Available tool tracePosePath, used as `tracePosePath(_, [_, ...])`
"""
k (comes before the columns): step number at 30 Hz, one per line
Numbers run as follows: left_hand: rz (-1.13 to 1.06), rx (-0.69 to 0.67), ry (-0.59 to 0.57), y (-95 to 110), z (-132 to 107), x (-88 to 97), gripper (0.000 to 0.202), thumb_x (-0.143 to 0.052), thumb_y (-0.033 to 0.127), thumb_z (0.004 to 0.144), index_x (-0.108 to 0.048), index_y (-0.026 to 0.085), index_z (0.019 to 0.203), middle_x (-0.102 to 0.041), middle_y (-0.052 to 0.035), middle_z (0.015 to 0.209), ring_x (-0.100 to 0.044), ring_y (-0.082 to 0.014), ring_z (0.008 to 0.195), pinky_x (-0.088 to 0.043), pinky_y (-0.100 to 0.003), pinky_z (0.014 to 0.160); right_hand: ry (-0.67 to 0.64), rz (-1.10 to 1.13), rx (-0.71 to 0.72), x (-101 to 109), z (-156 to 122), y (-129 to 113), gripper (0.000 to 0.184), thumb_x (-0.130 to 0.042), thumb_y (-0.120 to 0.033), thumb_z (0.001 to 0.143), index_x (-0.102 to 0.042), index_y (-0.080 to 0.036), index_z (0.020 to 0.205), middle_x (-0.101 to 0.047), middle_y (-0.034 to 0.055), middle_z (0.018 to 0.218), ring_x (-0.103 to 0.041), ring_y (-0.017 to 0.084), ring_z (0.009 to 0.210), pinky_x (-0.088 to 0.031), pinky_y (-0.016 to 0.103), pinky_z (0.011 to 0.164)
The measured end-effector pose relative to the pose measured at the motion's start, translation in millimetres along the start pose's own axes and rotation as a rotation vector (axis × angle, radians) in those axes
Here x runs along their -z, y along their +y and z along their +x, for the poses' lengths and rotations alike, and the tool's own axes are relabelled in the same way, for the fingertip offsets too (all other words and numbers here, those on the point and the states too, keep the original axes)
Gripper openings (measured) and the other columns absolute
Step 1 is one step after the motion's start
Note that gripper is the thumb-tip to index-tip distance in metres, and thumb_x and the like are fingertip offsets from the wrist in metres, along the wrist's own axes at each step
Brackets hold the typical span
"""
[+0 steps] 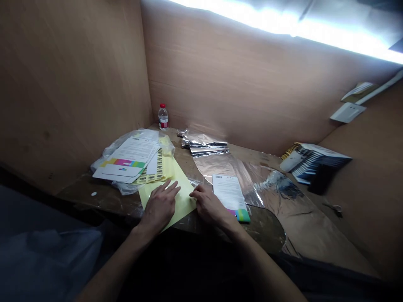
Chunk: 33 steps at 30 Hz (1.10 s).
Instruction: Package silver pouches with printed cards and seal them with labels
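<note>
A pale yellow sheet (181, 176) lies at the near edge of the brown worktop (308, 226). My left hand (159, 205) rests flat on it with fingers stretched out. My right hand (209, 205) sits at the sheet's right edge, fingers curled as if pinching the edge or something small there; I cannot make out what. Just right of that hand lies a flat white printed box (229, 193) with a coloured end.
A clear bag with printed cards and barcode label strips (130, 161) lies at the left. A small water bottle (163, 117) stands in the back corner. Silver foil bags (204, 144) and a foil sheet (252, 176) lie behind. Stacked dark boxes (311, 163) sit at the right.
</note>
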<state>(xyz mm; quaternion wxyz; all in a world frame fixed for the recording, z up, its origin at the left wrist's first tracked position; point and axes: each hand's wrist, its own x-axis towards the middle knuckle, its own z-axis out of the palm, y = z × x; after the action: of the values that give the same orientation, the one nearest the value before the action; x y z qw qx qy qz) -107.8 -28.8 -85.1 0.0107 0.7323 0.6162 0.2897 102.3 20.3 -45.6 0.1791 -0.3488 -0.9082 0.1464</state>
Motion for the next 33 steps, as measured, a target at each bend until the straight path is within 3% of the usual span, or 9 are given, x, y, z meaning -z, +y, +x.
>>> tracePosePath(3, [0.083,-0.010,-0.084,-6.2,-4.8,-2.0,0.045,-0.046,0.009,0.090,-0.072,0.021,0.125,-0.065,-0.0064,0.143,-0.053,-0.0319,0.140,-0.044,-0.052,0.110,-0.058,-0.008,-0.043,-13.0,8.4,1.1,0.032,-0.053,0.001,0.084,-0.076,-0.017,0.096,-0.065,0.0069,0.108,-0.059,0.020,0.104,-0.047,0.033,0.095])
tracePosePath(11, [0.131,0.016,-0.073,2.6,-11.4,-3.9,0.043,-0.048,0.011,0.092,-0.070,0.024,0.127,-0.061,-0.0017,0.148,-0.049,-0.0285,0.144,-0.039,-0.049,0.113,-0.030,0.177,-0.126,-9.4,3.6,1.9,0.038,-0.051,0.004,0.082,-0.075,-0.020,0.099,-0.066,0.0052,0.107,-0.061,0.020,0.103,-0.045,0.032,0.094])
tracePosePath(15, [0.097,0.027,-0.056,-0.6,-12.1,-5.2,0.045,-0.049,0.011,0.093,-0.069,0.026,0.130,-0.060,0.0000,0.149,-0.048,-0.0272,0.145,-0.037,-0.049,0.116,-0.050,-0.027,-0.115,-15.1,20.0,2.0,0.011,-0.059,-0.013,0.093,-0.069,-0.018,0.094,-0.064,0.0063,0.099,-0.060,0.021,0.095,-0.044,0.033,0.084])
tracePosePath(19, [0.095,0.024,-0.049,-0.1,-13.6,-8.2,0.044,-0.049,0.013,0.094,-0.069,0.026,0.130,-0.060,-0.0001,0.149,-0.047,-0.0270,0.146,-0.036,-0.049,0.116,-0.104,-0.227,-0.037,-21.1,29.0,-2.6,0.010,-0.054,-0.018,0.098,-0.060,-0.017,0.090,-0.062,0.0083,0.097,-0.057,0.025,0.095,-0.039,0.040,0.086])
tracePosePath(22, [0.106,0.037,-0.065,-1.8,-13.0,-8.1,0.044,-0.047,0.012,0.093,-0.069,0.025,0.129,-0.060,0.0000,0.149,-0.047,-0.0262,0.146,-0.037,-0.048,0.116,-0.031,-0.064,-0.056,-2.3,16.3,-3.2,0.009,-0.050,-0.018,0.098,-0.057,-0.018,0.092,-0.062,0.0065,0.096,-0.055,0.022,0.090,-0.040,0.039,0.085])
tracePosePath(25, [0.085,0.051,-0.147,-9.5,-8.8,-2.2,0.047,-0.046,0.012,0.093,-0.069,0.026,0.131,-0.058,0.0007,0.151,-0.046,-0.0256,0.146,-0.039,-0.048,0.116,0.192,0.364,-0.255,35.7,-13.2,10.6,0.014,-0.050,-0.029,0.101,-0.056,-0.020,0.091,-0.060,0.0019,0.086,-0.054,0.018,0.079,-0.043,0.032,0.075])
tracePosePath(28, [0.094,0.032,-0.238,-13.6,0.6,4.2,0.042,-0.045,0.018,0.096,-0.072,0.020,0.128,-0.062,-0.0049,0.146,-0.049,-0.0292,0.144,-0.042,-0.047,0.115,0.281,0.600,-0.426,69.2,-48.9,32.1,0.021,-0.062,-0.038,0.093,-0.059,-0.019,0.086,-0.059,0.0003,0.078,-0.054,0.016,0.074,-0.044,0.029,0.069])
tracePosePath(30, [0.140,-0.007,-0.192,-3.8,8.2,4.4,0.040,-0.046,0.020,0.096,-0.073,0.018,0.126,-0.063,-0.0082,0.145,-0.045,-0.0340,0.146,-0.039,-0.052,0.117,0.274,0.648,-0.521,78.6,-69.5,43.8,0.021,-0.068,-0.038,0.087,-0.062,-0.018,0.085,-0.060,-0.0001,0.077,-0.053,0.015,0.070,-0.042,0.028,0.064])
tracePosePath(33, [0.114,-0.153,-0.162,36.2,13.9,-2.5,0.046,-0.050,0.013,0.090,-0.070,0.021,0.131,-0.059,-0.0054,0.151,-0.041,-0.0350,0.149,-0.037,-0.057,0.119,0.260,0.649,-0.581,74.3,-88.2,54.4,0.019,-0.071,-0.035,0.082,-0.065,-0.017,0.085,-0.062,0.0000,0.077,-0.054,0.015,0.069,-0.041,0.026,0.062])
